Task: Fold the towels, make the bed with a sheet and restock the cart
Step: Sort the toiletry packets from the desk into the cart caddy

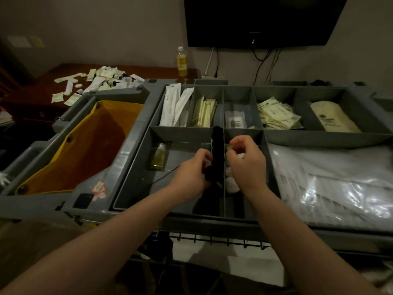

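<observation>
The grey cart tray (136,158) has several compartments. My left hand (192,173) reaches into the front left compartment, fingers curled around a small black-capped bottle in the dark row of bottles (217,150) along the divider. My right hand (246,160) hovers over the narrow compartment to the right and pinches a small pale item; round white soaps (231,184) lie below it. A small yellow bottle (158,156) lies alone at the far left of the front compartment.
Back compartments hold white sachets (176,105), cream packets (204,111), a clear packet (235,121), pouches (276,113) and a cream bag (331,118). Plastic-wrapped items (331,182) fill the right bay. A yellow-lined bin (85,145), loose toiletries (95,81) on a desk, a drink bottle (182,62).
</observation>
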A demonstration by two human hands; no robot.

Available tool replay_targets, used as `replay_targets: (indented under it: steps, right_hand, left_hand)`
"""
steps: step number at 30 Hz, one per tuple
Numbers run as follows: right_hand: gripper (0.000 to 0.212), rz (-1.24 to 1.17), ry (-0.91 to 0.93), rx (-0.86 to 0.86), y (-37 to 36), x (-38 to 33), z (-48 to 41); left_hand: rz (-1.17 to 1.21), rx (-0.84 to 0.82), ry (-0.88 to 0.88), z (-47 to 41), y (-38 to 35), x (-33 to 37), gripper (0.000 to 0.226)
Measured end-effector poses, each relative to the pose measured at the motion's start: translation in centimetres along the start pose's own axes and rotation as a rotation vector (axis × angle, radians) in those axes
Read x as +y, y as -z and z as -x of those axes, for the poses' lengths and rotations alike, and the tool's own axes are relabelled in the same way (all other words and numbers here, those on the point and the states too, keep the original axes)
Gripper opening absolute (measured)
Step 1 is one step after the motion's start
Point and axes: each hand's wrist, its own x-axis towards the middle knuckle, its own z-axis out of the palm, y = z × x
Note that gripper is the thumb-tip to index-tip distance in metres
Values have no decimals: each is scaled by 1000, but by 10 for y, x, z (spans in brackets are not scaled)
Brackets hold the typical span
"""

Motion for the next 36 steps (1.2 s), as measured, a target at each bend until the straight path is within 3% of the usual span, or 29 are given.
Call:
replay_targets:
  steps: [5,11,17,22,24,29,33,36]
  right_hand:
    - [20,35,2,-6,-2,0,-1]
    - [17,89,-71,-41,1,-3,-1]
    - [14,143,-180,-37,3,-3,0]
    - [12,139,-115,-49,-2,-9,3]
    - [15,84,-29,-47,-7,-13,8]
    - [25,-4,215,-337,-16,-39,31]
    - [19,-62,412,-635,-15,-51,60]
    - [19,-84,481,-868,-23,-46,91]
  left_hand:
    - [-39,132,-125,-6,-9,2,44]
    - [-104,40,-88,-11,-13,0,23]
    - [-39,-83,62,-15,-2,-9,43]
    - [74,105,60,14,21,-13,15]
    - [143,204,18,34,32,-16,15]
    - [133,525,74,83,46,-26,19]
    - [202,778,278,130,16,-31,20]
    - [221,843,482,168,-23,-51,11]
